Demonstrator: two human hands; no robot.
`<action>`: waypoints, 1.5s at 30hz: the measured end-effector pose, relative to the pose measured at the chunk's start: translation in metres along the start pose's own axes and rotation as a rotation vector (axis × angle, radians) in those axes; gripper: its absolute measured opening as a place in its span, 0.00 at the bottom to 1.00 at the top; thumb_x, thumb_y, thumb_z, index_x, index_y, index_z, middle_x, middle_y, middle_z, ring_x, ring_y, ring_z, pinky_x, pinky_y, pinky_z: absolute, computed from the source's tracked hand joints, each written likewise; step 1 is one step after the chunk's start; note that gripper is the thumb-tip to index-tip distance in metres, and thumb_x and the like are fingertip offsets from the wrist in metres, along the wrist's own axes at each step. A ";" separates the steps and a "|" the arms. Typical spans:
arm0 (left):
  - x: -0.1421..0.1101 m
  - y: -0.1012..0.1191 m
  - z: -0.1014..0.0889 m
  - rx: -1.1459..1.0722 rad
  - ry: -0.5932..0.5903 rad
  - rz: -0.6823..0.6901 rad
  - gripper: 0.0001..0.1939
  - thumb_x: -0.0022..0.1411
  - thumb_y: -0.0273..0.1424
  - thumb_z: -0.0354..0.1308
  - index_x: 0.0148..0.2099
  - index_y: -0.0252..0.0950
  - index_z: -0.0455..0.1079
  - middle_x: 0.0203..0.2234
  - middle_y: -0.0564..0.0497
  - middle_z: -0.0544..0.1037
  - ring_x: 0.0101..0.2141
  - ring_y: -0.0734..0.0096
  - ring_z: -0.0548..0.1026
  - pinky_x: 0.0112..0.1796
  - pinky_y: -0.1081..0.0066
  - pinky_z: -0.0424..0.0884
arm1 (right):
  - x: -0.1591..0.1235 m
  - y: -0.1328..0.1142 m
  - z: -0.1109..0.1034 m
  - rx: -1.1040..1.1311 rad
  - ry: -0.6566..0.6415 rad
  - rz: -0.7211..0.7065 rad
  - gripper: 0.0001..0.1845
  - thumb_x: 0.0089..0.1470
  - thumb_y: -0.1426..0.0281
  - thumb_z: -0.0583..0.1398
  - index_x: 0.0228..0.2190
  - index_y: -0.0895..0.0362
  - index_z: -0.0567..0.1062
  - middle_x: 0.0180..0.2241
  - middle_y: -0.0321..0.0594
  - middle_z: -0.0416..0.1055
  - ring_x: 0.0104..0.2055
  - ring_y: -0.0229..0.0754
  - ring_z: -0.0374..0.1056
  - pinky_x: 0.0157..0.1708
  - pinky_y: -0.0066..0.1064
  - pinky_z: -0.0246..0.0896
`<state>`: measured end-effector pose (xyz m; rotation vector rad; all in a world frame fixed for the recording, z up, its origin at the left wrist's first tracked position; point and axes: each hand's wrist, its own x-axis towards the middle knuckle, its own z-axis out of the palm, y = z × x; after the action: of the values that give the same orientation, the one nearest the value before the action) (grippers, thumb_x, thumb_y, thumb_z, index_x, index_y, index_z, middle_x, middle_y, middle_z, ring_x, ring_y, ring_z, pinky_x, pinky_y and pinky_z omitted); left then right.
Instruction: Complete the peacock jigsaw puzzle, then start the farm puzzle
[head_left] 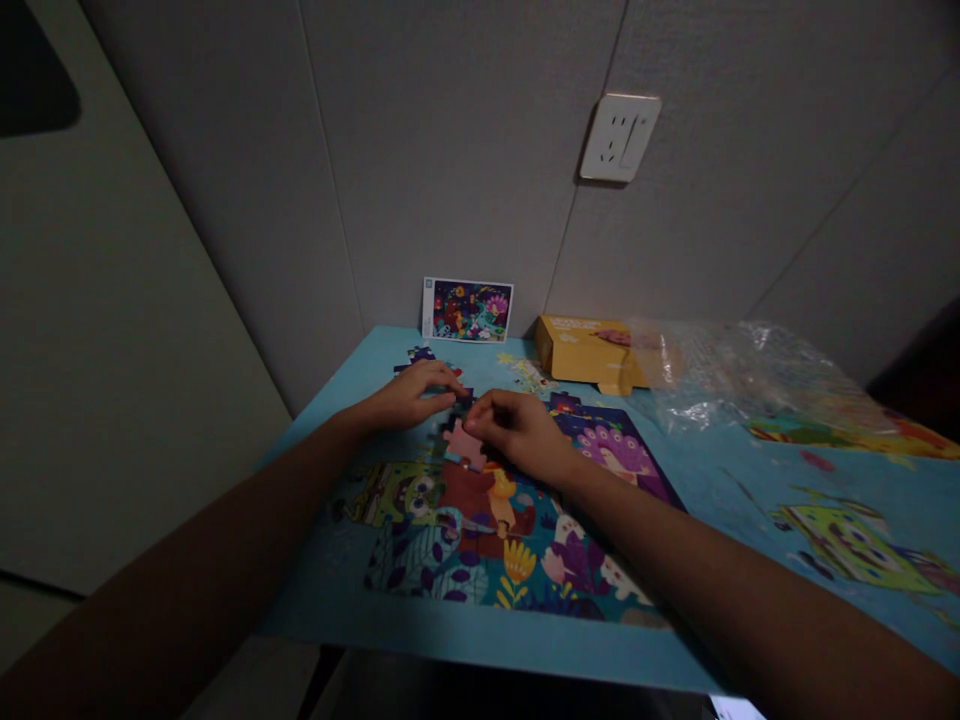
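Observation:
A partly assembled jigsaw puzzle (517, 560) with bright plants and animals lies on the blue table. My right hand (529, 435) is over its upper part, thumb and forefinger pinched at the top edge of a pink puzzle piece (466, 447). The fingertips partly cover that edge. To the left, my left hand (420, 393) is held low with its fingers stretched out and apart, the tips by a dark puzzle piece (463, 400). Some dark joined pieces (420, 354) lie beyond the left hand. My right forearm hides part of the puzzle's right side.
A picture card (471, 311) of the puzzle scene leans against the wall. To its right are a yellow box (592, 352) and crumpled clear plastic (720, 375). Small yellowish pieces (529, 374) lie before the box. The blue tabletop (480, 632) has printed cartoon figures.

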<state>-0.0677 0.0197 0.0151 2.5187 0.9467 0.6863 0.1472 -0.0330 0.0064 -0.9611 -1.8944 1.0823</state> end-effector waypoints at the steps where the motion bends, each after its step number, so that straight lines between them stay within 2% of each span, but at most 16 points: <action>1: 0.000 0.004 -0.001 -0.056 0.032 -0.005 0.17 0.65 0.38 0.50 0.44 0.33 0.76 0.40 0.45 0.77 0.44 0.62 0.72 0.50 0.62 0.64 | 0.001 0.001 0.000 0.061 0.055 0.015 0.13 0.51 0.59 0.62 0.29 0.58 0.73 0.23 0.34 0.68 0.23 0.35 0.62 0.25 0.27 0.57; 2: 0.001 0.008 -0.003 -0.124 0.038 -0.016 0.18 0.65 0.40 0.49 0.41 0.33 0.75 0.36 0.46 0.78 0.40 0.64 0.73 0.46 0.65 0.66 | 0.001 0.002 0.001 0.096 0.096 0.019 0.14 0.51 0.59 0.62 0.28 0.58 0.72 0.23 0.33 0.68 0.23 0.35 0.62 0.24 0.27 0.57; 4: 0.000 0.014 -0.005 -0.256 -0.037 -0.036 0.20 0.65 0.43 0.49 0.35 0.32 0.74 0.29 0.49 0.77 0.33 0.68 0.73 0.37 0.71 0.67 | 0.002 0.005 0.001 0.104 0.115 0.024 0.14 0.50 0.59 0.63 0.27 0.57 0.72 0.22 0.33 0.68 0.22 0.34 0.61 0.23 0.26 0.56; 7: 0.000 0.021 -0.004 -0.276 -0.220 -0.034 0.20 0.61 0.44 0.54 0.28 0.32 0.71 0.22 0.53 0.73 0.26 0.74 0.69 0.29 0.75 0.62 | 0.002 0.008 0.000 0.055 0.029 0.029 0.13 0.49 0.60 0.64 0.29 0.58 0.74 0.22 0.32 0.68 0.22 0.34 0.62 0.23 0.26 0.56; 9: -0.001 0.022 -0.003 -0.195 -0.258 -0.030 0.19 0.58 0.44 0.57 0.27 0.32 0.70 0.20 0.55 0.69 0.25 0.75 0.66 0.28 0.76 0.59 | 0.001 0.008 0.000 0.047 -0.075 0.016 0.11 0.49 0.62 0.64 0.30 0.58 0.74 0.22 0.31 0.68 0.22 0.34 0.62 0.23 0.25 0.56; 12: -0.002 0.023 -0.002 -0.099 -0.241 -0.019 0.18 0.54 0.45 0.61 0.32 0.33 0.70 0.25 0.55 0.69 0.28 0.74 0.66 0.29 0.75 0.59 | -0.001 0.007 0.001 0.066 -0.175 -0.021 0.11 0.48 0.65 0.64 0.34 0.58 0.74 0.25 0.32 0.69 0.24 0.34 0.63 0.24 0.25 0.56; 16: -0.002 0.025 -0.003 -0.082 -0.160 0.014 0.20 0.57 0.47 0.57 0.38 0.33 0.70 0.31 0.52 0.70 0.32 0.70 0.67 0.32 0.73 0.61 | 0.002 0.005 0.003 0.264 -0.063 -0.051 0.15 0.48 0.63 0.64 0.37 0.58 0.73 0.26 0.33 0.70 0.24 0.33 0.63 0.25 0.25 0.55; 19: 0.000 0.030 -0.002 -0.206 -0.084 -0.010 0.18 0.59 0.44 0.55 0.36 0.32 0.70 0.28 0.52 0.72 0.31 0.70 0.69 0.33 0.73 0.63 | 0.007 0.005 0.001 0.364 0.059 -0.048 0.20 0.45 0.61 0.66 0.38 0.57 0.70 0.21 0.29 0.67 0.20 0.32 0.59 0.22 0.25 0.52; 22: 0.002 0.035 0.001 -0.401 -0.042 -0.117 0.14 0.56 0.40 0.58 0.33 0.32 0.70 0.24 0.52 0.74 0.28 0.72 0.72 0.32 0.73 0.66 | 0.008 0.006 -0.001 0.335 0.126 -0.025 0.22 0.43 0.59 0.67 0.37 0.56 0.69 0.18 0.26 0.65 0.19 0.33 0.59 0.21 0.25 0.52; 25: 0.004 0.038 0.002 -0.516 -0.006 -0.213 0.13 0.54 0.38 0.60 0.32 0.31 0.69 0.22 0.52 0.73 0.24 0.75 0.70 0.26 0.75 0.65 | 0.007 0.007 -0.001 0.302 0.134 0.014 0.23 0.42 0.60 0.67 0.38 0.56 0.69 0.20 0.27 0.67 0.20 0.33 0.60 0.22 0.25 0.53; 28: 0.003 0.038 -0.002 -0.561 0.016 -0.246 0.13 0.53 0.37 0.61 0.31 0.31 0.68 0.21 0.52 0.74 0.20 0.79 0.67 0.22 0.77 0.62 | 0.007 0.010 -0.001 0.291 0.131 0.046 0.21 0.42 0.61 0.67 0.36 0.57 0.70 0.21 0.29 0.68 0.20 0.33 0.61 0.22 0.25 0.53; 33: 0.002 0.039 -0.004 -0.646 -0.083 -0.245 0.14 0.55 0.37 0.61 0.39 0.32 0.66 0.20 0.54 0.75 0.18 0.79 0.67 0.20 0.79 0.60 | 0.008 0.010 -0.004 0.198 0.109 -0.058 0.15 0.48 0.62 0.63 0.35 0.58 0.75 0.30 0.37 0.75 0.30 0.38 0.68 0.33 0.30 0.61; 35: 0.002 0.040 -0.002 -0.632 -0.116 -0.252 0.14 0.55 0.37 0.61 0.39 0.33 0.65 0.19 0.55 0.74 0.17 0.79 0.67 0.19 0.80 0.59 | 0.008 0.010 -0.004 0.147 0.084 -0.092 0.13 0.51 0.62 0.62 0.35 0.58 0.76 0.32 0.39 0.76 0.32 0.39 0.69 0.35 0.31 0.62; 39: 0.002 0.043 -0.003 -0.606 -0.114 -0.282 0.13 0.54 0.36 0.62 0.36 0.33 0.64 0.18 0.54 0.75 0.17 0.77 0.71 0.21 0.79 0.61 | 0.008 0.010 -0.001 0.199 0.159 -0.046 0.21 0.48 0.60 0.64 0.42 0.57 0.71 0.23 0.32 0.71 0.24 0.36 0.64 0.26 0.28 0.57; 41: 0.001 0.043 -0.004 -0.600 -0.119 -0.281 0.13 0.55 0.37 0.61 0.35 0.33 0.64 0.17 0.53 0.75 0.17 0.77 0.71 0.21 0.79 0.60 | 0.008 0.011 -0.001 0.234 0.200 -0.026 0.23 0.46 0.60 0.66 0.42 0.57 0.70 0.19 0.28 0.67 0.20 0.34 0.59 0.22 0.26 0.53; 45: 0.000 0.041 -0.005 -0.583 -0.185 -0.272 0.15 0.57 0.40 0.59 0.32 0.33 0.64 0.16 0.54 0.73 0.16 0.79 0.68 0.19 0.80 0.58 | 0.008 0.011 -0.004 0.149 0.118 -0.064 0.17 0.49 0.61 0.65 0.37 0.59 0.76 0.21 0.31 0.68 0.21 0.33 0.58 0.23 0.26 0.52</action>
<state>-0.0496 -0.0090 0.0396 1.8661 0.8497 0.5346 0.1495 -0.0205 -0.0005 -0.8551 -1.7123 1.0882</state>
